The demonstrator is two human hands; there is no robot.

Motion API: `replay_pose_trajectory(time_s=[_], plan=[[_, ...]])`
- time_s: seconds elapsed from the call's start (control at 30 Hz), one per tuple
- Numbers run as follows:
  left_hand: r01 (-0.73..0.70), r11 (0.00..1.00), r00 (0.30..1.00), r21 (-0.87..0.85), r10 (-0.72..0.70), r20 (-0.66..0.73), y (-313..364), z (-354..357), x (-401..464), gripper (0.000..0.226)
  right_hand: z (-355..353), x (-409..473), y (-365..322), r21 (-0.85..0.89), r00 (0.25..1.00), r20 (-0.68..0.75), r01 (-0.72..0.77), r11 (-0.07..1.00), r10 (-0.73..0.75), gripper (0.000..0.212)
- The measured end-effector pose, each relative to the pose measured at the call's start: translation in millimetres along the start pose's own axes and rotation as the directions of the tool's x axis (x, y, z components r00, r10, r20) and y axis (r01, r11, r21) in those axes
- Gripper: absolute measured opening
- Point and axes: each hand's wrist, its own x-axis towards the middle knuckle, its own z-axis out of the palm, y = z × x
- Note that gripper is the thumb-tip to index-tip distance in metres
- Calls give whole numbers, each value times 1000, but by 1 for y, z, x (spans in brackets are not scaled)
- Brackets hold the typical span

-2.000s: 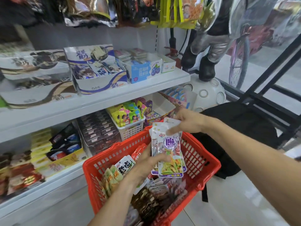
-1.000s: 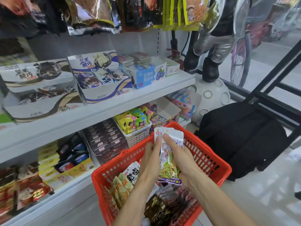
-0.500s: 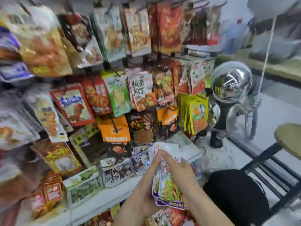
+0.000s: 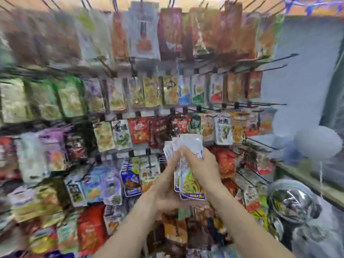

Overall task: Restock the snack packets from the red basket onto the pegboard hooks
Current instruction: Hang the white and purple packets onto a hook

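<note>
Snack packets (image 4: 188, 164) held between both hands: glossy plastic film, white sheen at top. Hanging packs (image 4: 130, 175) just left of the hands: shiny printed foil. Hooks (image 4: 260, 104) above right: thin dark metal. Helmet (image 4: 292, 200) lower right: mirror-bright chrome finish.

Printed Chinese characters appear on several hanging packets, but motion blur leaves almost all illegible. A white packet (image 4: 222, 129) right of centre bears large dark characters, unreadable. A yellow strip of characters crosses the purple lower edge of the held packets (image 4: 189, 181) at centre; it cannot be read either.
</note>
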Motion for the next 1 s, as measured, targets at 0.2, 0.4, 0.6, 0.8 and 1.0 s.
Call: replay_pose_trajectory(time_s=[0.2,0.4,0.6,0.8,1.0], plan=[[-64,997,984,-35,69,167,18,-6,-32,71,17,0,-22,-88,989,136,70,994,-57,52],[-139,990,987,-29,141,79,9,-39,-27,46,38,-4,-23,-311,967,245,142,940,-65,78],[-201,979,980,47,200,15,25,-56,-32,52,48,1,-35,-445,942,327,221,868,-72,74],[-239,971,970,25,240,-29,40,-69,-29,66,50,-8,-35,150,920,390,-14,989,-46,38],[-355,935,933,-7,354,-58,46,-79,-37,59,62,-8,-40,236,966,209,99,967,-150,54]])
